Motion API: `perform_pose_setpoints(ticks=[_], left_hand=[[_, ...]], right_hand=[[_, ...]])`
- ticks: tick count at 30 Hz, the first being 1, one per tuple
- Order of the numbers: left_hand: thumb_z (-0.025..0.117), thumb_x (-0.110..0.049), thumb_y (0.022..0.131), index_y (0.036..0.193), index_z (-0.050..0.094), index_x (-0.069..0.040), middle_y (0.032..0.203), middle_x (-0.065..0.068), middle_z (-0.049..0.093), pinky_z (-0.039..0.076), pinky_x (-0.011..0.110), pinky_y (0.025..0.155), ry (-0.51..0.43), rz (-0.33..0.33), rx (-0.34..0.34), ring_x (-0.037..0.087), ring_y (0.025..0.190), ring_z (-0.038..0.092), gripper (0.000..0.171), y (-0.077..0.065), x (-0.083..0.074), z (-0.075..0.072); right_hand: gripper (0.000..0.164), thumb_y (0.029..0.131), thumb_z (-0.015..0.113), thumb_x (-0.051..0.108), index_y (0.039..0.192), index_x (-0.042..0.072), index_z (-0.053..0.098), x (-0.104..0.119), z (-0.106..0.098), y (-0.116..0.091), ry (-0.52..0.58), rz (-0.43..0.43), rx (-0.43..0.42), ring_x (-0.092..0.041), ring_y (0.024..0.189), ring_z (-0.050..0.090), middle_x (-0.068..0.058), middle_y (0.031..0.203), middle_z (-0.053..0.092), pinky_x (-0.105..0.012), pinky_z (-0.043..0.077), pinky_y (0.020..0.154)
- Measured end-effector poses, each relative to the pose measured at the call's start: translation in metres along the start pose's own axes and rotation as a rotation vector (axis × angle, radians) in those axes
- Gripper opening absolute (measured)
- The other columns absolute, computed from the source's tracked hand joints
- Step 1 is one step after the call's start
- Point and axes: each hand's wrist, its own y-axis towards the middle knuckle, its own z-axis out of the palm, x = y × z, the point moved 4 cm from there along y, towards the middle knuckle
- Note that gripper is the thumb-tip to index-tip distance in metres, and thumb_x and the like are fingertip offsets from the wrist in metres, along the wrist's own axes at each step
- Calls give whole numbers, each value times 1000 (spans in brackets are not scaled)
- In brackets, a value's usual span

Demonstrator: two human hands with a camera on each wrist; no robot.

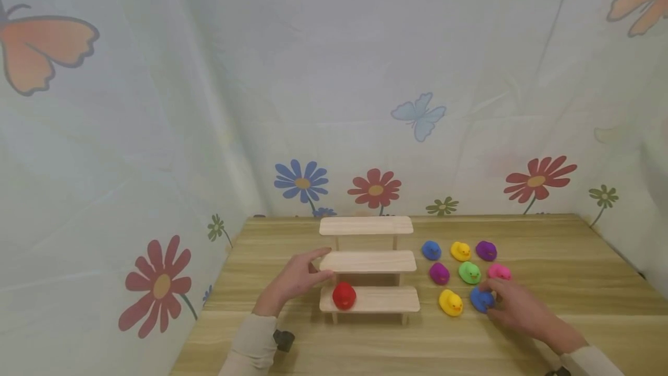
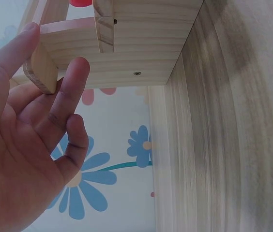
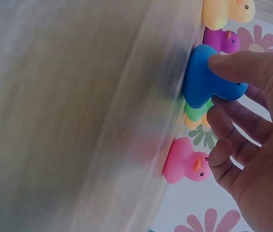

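Observation:
A three-tier wooden shelf stands on the table, and a red rubber duck sits at the left of its lowest step. My left hand holds the left end of the middle step, thumb at the front and fingers behind; in the left wrist view the step's end lies between them. With thumb and fingers, my right hand pinches a blue rubber duck at the front right of the duck group. Close by its curled fingers is a pink duck.
Other ducks stand right of the shelf: a front yellow one, a green one, a purple one and a back row with another blue duck. A flower-printed curtain hangs behind the wooden table.

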Motion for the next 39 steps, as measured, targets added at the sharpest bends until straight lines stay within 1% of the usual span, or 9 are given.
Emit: perform_pose_setpoints(ticks=[4, 9, 13, 17, 21, 26, 30, 32, 39], left_hand=[[68, -42, 84, 138, 47, -15, 85, 0, 63, 49, 30, 56, -7, -6, 4, 12, 65, 57, 64, 0, 0, 1], [67, -43, 84, 138, 47, -15, 83, 0, 63, 49, 31, 57, -16, -16, 4, 13, 66, 57, 64, 0, 0, 0], [67, -43, 84, 139, 47, -15, 85, 0, 63, 49, 30, 57, -15, -18, 3, 13, 67, 58, 65, 0, 0, 0], [67, -44, 84, 139, 47, -15, 86, 1, 64, 49, 29, 58, -10, -17, 4, 12, 67, 58, 66, 1, 2, 1], [67, -43, 84, 139, 47, -15, 82, 0, 63, 49, 29, 57, -3, -13, 6, 12, 66, 58, 65, 1, 2, 1], [68, -43, 84, 139, 47, -14, 79, -1, 63, 49, 30, 57, -8, -10, 6, 13, 65, 57, 65, 1, 1, 0], [68, -42, 84, 138, 47, -13, 79, -2, 62, 49, 30, 57, -10, -14, 8, 13, 65, 57, 66, 0, 0, 0], [68, -42, 84, 138, 47, -14, 79, -2, 62, 49, 30, 57, -10, -17, 8, 13, 65, 57, 65, 0, -1, 0], [68, -41, 84, 138, 47, -14, 79, -2, 63, 49, 30, 57, -8, -10, 5, 12, 65, 57, 64, -1, -2, -1]], right_hand=[[43, 65, 81, 11, 105, 12, 62, 2, -2, -2, -25, -25, -38, -11, 79, 56, 4, 97, 60, -29, 49, 66], [42, 67, 83, 14, 104, 11, 63, 14, -9, -3, -36, -87, -127, -19, 88, 56, 0, 100, 57, -37, 51, 73], [37, 71, 81, 18, 104, 12, 65, 28, -14, 1, -58, -84, -133, -18, 92, 55, 2, 100, 59, -40, 50, 77], [36, 73, 80, 19, 105, 13, 65, 46, -17, 5, -87, -87, -134, -20, 98, 57, 0, 105, 61, -41, 51, 79], [35, 73, 80, 19, 104, 16, 65, 66, -19, 8, -71, -149, -165, -19, 99, 57, 3, 106, 61, -40, 51, 79], [34, 73, 80, 19, 103, 19, 65, 88, -19, 14, -52, -231, -206, -8, 90, 53, 13, 98, 58, -30, 50, 74], [34, 74, 79, 18, 104, 19, 63, 103, -15, 20, -30, -277, -202, -8, 90, 53, 11, 100, 57, -29, 50, 74], [34, 74, 78, 18, 104, 19, 62, 109, -12, 24, -28, -296, -198, -10, 94, 55, 10, 103, 58, -32, 51, 77], [35, 75, 78, 18, 106, 15, 62, 131, 0, 37, 19, -400, -203, -11, 93, 55, 10, 101, 57, -31, 50, 76]])
